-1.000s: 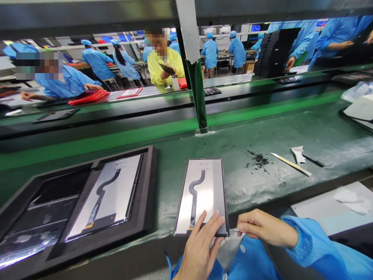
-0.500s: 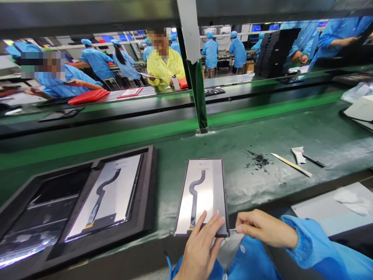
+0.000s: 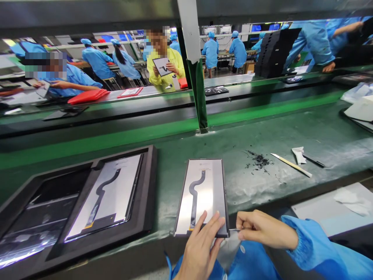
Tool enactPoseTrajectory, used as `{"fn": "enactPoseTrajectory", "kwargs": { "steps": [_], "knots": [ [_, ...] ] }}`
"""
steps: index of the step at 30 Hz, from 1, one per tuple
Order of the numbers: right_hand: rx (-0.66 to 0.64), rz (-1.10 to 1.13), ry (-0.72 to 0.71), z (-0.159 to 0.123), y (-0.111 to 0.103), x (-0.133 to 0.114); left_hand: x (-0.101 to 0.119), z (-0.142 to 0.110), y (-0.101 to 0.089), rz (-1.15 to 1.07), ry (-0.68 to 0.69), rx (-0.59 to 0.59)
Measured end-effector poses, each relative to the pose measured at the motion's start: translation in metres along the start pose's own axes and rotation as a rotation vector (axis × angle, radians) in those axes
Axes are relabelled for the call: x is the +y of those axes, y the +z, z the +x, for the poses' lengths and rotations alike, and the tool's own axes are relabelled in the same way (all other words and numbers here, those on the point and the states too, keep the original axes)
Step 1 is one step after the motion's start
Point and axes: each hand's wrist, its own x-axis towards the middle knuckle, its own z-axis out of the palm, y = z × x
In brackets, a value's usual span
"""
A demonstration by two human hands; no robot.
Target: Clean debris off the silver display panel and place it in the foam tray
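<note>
A flat display panel with a silvery back and a dark, curved flex cable lies at the near edge of the green bench. My left hand holds its lower right part, the fingers flat on top and the thumb at the near edge. Beside the lower right corner, my right hand is closed in a pinch. A thin, light sliver runs from those fingertips to the corner, too small to name. Left of the panel, a black foam tray carries a similar panel.
Black shavings, a craft knife and a black pen-like tool with white cloth lie to the right. A post rises at the back. Co-workers sit or stand beyond the line, near stacked black trays.
My right fingers have shifted slightly, and more of the sliver shows. My left hand and the panel stay put. Across the line, the person in yellow has raised a panel.
</note>
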Motion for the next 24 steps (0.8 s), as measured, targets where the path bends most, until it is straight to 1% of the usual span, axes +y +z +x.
{"fn": "enactPoseTrajectory", "kwargs": {
  "steps": [3,5,8,10,12,14,17,19,22,24],
  "knots": [
    [-0.046,0.097,-0.035,0.0003,-0.0008,0.0012,-0.0006,0.0001,-0.0005,0.0,0.003,0.0],
    [-0.03,0.045,-0.052,0.0003,-0.0024,0.0009,-0.0008,0.0004,-0.0004,0.003,0.001,-0.001],
    [0.017,-0.112,-0.034,-0.0001,-0.0037,-0.0008,-0.001,0.0007,0.0001,0.002,-0.005,-0.004],
    [0.039,-0.134,-0.027,-0.0001,-0.0031,-0.0014,-0.0011,0.0007,0.0005,-0.002,-0.004,-0.004],
    [0.039,-0.078,-0.016,0.0001,-0.0019,-0.0011,-0.0012,0.0004,0.0005,-0.006,-0.002,-0.003],
    [0.005,0.025,0.002,0.0004,-0.0011,-0.0003,-0.0012,-0.0001,0.0004,-0.006,-0.001,0.001],
    [-0.026,0.091,-0.026,0.0006,-0.0015,0.0002,-0.0012,-0.0008,0.0004,-0.009,-0.002,0.001],
    [-0.01,0.032,-0.039,0.0004,-0.0025,-0.0007,-0.0011,-0.0006,0.0009,-0.006,0.0,0.004],
    [0.008,-0.066,-0.014,0.0002,-0.0029,-0.0021,-0.0011,0.0006,0.0015,0.004,0.003,0.013],
    [0.019,-0.072,-0.005,0.0005,-0.0021,-0.0017,-0.0012,0.0012,0.0016,0.004,0.003,0.014]
  ]
}}
